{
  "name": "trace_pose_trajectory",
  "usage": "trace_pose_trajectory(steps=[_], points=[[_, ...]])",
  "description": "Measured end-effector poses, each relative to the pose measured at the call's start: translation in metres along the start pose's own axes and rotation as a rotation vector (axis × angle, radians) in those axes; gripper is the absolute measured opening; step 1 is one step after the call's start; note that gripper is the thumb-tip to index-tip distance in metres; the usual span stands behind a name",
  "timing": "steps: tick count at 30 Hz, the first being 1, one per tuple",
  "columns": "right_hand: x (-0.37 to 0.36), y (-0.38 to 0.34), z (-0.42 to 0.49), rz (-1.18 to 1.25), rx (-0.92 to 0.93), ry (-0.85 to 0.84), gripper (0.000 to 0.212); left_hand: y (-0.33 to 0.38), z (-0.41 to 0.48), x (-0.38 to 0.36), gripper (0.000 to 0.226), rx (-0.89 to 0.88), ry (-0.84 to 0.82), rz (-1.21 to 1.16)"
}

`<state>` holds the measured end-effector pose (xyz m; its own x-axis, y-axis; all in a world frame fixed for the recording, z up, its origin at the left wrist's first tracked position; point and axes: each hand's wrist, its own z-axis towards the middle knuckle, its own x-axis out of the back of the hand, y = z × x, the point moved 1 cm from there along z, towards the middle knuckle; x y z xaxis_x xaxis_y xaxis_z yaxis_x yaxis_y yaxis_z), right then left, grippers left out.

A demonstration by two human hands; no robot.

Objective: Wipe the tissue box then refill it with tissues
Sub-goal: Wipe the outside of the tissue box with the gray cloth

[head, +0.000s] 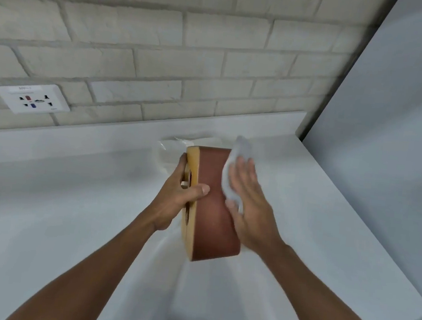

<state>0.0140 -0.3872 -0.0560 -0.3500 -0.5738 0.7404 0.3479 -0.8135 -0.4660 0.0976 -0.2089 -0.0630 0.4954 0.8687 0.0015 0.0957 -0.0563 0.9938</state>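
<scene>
The box (212, 219) is gripped by the left hand (178, 195), the thumb laid across its brown side and the fingers hooked into the opening of the pale wooden face. It is held tipped on its side, above the white counter (69, 223). A white cloth (232, 172) is pressed flat against the opposite face by the right hand (249, 202), whose fingers are kept straight rather than curled.

The box is judged to be stiff and fairly light, since one hand carries it. Its smooth sides may slip, so the rim of the opening is taken as the surest hold. The cloth is soft and limp and is best kept spread under the palm.

No brand or label is seen on the box.

Just behind it a crumpled clear wrapper (172, 148) lies on the counter; whether it contains the refill tissues cannot be told. Farther off, a socket plate (32, 98) is set in the brick wall (163, 52). Small print is carried along its top but cannot be read.
</scene>
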Motion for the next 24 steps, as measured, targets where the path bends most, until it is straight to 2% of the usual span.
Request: trace_pose_trajectory(steps=[2,3,5,8,11,12,14,15,17,19,21,24], points=[[0.008,-0.009,0.022,0.107,-0.173,0.046,0.056,-0.002,-0.005,-0.003,0.069,0.027,-0.005,-0.051],[0.007,-0.014,0.026,0.073,-0.168,0.051,0.056,-0.002,-0.006,-0.005,0.071,0.053,0.007,-0.092],[-0.001,-0.023,0.011,-0.067,-0.043,0.003,0.054,0.001,-0.007,-0.006,0.070,0.101,0.065,-0.182],[-0.012,-0.036,-0.045,-0.264,0.191,-0.202,0.051,-0.002,-0.008,0.003,0.058,0.212,0.164,-0.257],[-0.012,-0.041,-0.067,-0.304,0.357,-0.300,0.050,-0.010,-0.012,0.009,0.076,0.300,0.189,-0.315],[-0.011,-0.039,-0.057,-0.258,0.313,-0.285,0.049,-0.011,-0.013,0.008,0.071,0.301,0.172,-0.308],[-0.005,-0.034,-0.023,-0.049,0.061,-0.198,0.050,-0.009,-0.016,0.003,0.039,0.255,0.106,-0.260],[0.003,-0.032,-0.001,0.064,-0.072,-0.149,0.051,-0.009,-0.017,0.000,0.036,0.236,0.073,-0.245],[0.017,-0.029,0.038,0.182,-0.205,-0.097,0.051,-0.009,-0.020,-0.004,0.057,0.168,0.045,-0.221],[0.026,-0.029,0.063,0.156,-0.207,-0.064,0.051,-0.008,-0.020,-0.004,0.070,0.075,0.039,-0.218],[0.026,-0.032,0.065,0.067,-0.152,-0.059,0.052,-0.003,-0.021,-0.002,0.067,0.017,0.054,-0.224],[0.002,-0.045,0.022,-0.178,0.080,-0.071,0.051,0.004,-0.013,0.002,0.061,0.146,0.164,-0.341]])
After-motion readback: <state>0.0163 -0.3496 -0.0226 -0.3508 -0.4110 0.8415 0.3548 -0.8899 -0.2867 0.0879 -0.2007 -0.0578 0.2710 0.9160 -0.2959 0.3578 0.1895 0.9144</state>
